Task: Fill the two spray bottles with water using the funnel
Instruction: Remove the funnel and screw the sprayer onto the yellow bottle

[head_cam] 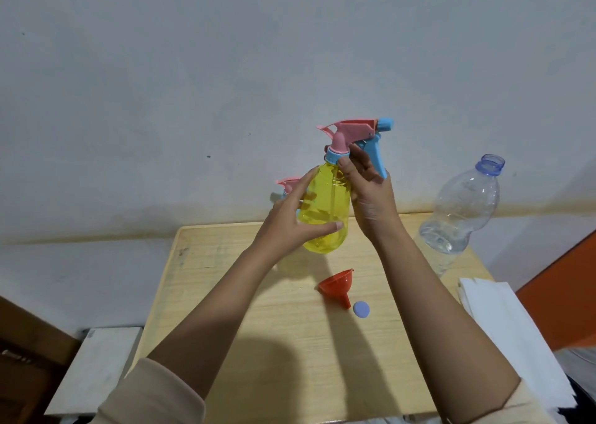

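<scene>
- Nearest, paper sheets [503,320] are lying at 4 o'clock on the table's [225,327] right edge.
- The funnel [335,286] is lying on its side mid-table, with a blue cap [361,309] just beside its spout at 4 o'clock.
- The left hand [290,220] is wrapping the yellow bottle [325,204], holding it up clear of the table, above the funnel.
- The right hand [371,194] is pinching the collar [335,157] under the spray head [354,130].
- I'd say the head is being twisted. I cannot tell whether it is loosening or tightening, nor whether water is inside.
- The second bottle [288,183] is peeking out at 9 o'clock of the yellow one, behind the left hand.
- The water bottle [461,207] is standing uncapped at 3 o'clock, holding a little water.
- If this is opening, the next move is calling for lifting the head off, standing the yellow bottle down and seating the funnel in its neck.
</scene>
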A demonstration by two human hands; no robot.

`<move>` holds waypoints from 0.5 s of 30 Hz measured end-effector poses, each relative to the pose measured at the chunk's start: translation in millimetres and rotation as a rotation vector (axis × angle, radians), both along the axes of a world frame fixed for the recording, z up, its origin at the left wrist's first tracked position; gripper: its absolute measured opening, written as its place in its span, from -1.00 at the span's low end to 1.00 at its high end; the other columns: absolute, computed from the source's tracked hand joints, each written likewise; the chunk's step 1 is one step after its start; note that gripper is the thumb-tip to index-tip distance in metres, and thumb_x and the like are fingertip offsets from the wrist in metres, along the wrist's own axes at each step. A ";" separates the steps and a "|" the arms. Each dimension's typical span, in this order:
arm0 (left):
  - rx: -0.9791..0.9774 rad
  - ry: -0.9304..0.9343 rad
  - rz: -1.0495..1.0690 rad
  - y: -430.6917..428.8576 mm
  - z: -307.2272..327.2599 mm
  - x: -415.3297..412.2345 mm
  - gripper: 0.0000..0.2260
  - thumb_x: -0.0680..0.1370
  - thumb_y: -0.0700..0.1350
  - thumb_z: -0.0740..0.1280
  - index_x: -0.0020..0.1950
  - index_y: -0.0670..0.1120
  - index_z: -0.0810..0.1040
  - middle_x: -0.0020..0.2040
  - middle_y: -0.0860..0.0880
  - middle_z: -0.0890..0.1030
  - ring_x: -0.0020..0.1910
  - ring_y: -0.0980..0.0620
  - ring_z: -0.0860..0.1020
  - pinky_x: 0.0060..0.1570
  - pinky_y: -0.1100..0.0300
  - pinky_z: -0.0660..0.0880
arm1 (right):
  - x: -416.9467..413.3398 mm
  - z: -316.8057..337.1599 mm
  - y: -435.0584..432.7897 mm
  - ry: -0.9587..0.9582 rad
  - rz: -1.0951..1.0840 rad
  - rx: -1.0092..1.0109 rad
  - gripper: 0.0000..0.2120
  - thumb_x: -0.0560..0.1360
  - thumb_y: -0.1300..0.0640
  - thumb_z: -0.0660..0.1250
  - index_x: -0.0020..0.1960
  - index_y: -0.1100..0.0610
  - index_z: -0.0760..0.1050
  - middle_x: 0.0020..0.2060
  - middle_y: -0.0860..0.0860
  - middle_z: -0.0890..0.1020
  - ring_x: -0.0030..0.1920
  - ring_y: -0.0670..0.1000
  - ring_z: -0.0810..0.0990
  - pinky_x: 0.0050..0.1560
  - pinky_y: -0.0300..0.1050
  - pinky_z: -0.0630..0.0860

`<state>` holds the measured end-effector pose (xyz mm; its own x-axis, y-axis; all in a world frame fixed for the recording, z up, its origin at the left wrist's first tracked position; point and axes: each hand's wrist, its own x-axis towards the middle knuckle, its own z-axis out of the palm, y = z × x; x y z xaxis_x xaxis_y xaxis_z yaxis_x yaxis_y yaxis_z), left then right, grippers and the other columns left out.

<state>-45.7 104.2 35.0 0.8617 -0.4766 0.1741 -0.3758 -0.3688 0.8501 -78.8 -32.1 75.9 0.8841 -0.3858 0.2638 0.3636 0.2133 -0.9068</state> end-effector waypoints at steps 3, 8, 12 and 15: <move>-0.023 0.004 0.027 -5.1 -3.2 -2.9 -0.09 0.16 0.35 0.47 0.42 0.39 0.10 0.33 0.01 0.47 0.30 0.03 0.46 0.24 -0.07 0.48 | 1.9 -1.2 3.2 -0.019 -0.082 -0.015 -0.79 0.48 0.31 0.33 -0.05 0.00 0.56 -0.24 -0.14 0.69 -0.13 -0.14 0.65 -0.01 -0.21 0.56; -0.038 -0.014 0.071 -14.1 -8.2 -5.9 -0.08 0.19 0.31 0.47 0.47 0.28 0.11 0.32 0.02 0.49 0.28 0.02 0.47 0.20 -0.08 0.50 | 3.8 -1.1 6.2 -0.050 -0.152 -0.033 -0.79 0.48 0.34 0.33 -0.03 0.05 0.54 -0.27 -0.19 0.69 -0.14 -0.20 0.65 -0.08 -0.33 0.54; -0.007 -0.030 0.107 -17.3 -12.8 -6.9 -0.09 0.23 0.29 0.46 0.49 0.26 0.09 0.30 0.00 0.51 0.27 -0.03 0.48 0.16 -0.11 0.51 | 7.5 -5.5 7.1 -0.048 -0.196 -0.019 -0.79 0.49 0.35 0.32 0.10 0.18 0.53 -0.22 -0.19 0.67 -0.14 -0.24 0.64 -0.09 -0.36 0.53; 0.042 -0.066 0.155 -18.5 -15.2 -6.3 -0.11 0.29 0.26 0.48 0.50 0.27 0.06 0.29 -0.01 0.51 0.27 -0.04 0.48 0.13 -0.11 0.52 | 9.0 -10.7 8.5 -0.023 -0.192 -0.083 -0.78 0.54 0.28 0.27 0.18 0.19 0.49 -0.16 -0.18 0.65 -0.13 -0.27 0.62 -0.10 -0.38 0.50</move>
<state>-51.9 85.8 19.8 0.9127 -0.3470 0.2158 -0.3663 -0.4610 0.8083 -69.7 -23.5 65.2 0.7897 -0.5227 0.3213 0.4116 0.0630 -0.9092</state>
